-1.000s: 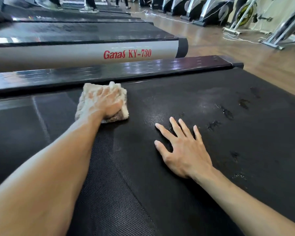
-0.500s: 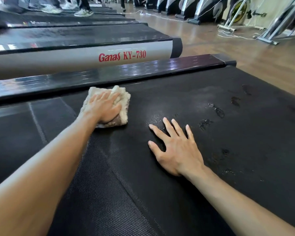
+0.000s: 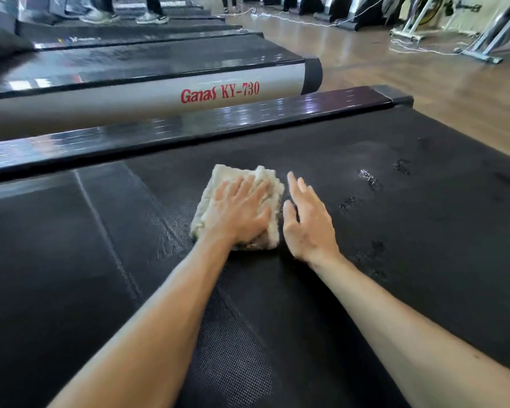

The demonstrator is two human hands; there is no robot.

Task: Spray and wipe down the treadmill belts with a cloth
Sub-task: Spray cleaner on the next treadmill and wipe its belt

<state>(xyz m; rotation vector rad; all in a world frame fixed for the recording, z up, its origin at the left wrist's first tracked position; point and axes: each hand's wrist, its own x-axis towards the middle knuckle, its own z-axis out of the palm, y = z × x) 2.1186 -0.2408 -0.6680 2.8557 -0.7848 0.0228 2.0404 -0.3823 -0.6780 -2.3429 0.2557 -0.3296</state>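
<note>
Since half second earlier, slid cream cloth [image 3: 242, 201] rightward from side rail [image 3: 189, 134] toward belt middle. My left hand [image 3: 239, 213] lay flat on it, fingers straight, pressing. My right hand [image 3: 306, 222], fingers straight, holding nothing, tipped up on edge just beside cloth. Black treadmill belt [image 3: 395, 260] carried wet patches [image 3: 368, 179]. Neighbouring treadmill [image 3: 159, 92] read "Ganas KY-730". Wooden floor [image 3: 424, 78] beyond. Far shoes blurred.

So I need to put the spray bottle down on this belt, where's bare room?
Dry belt left of the cloth, below the side rail. Also between the forearms. Crowded mid-belt: left hand presses the cloth, right hand beside it. Wet patches lie right.
</note>
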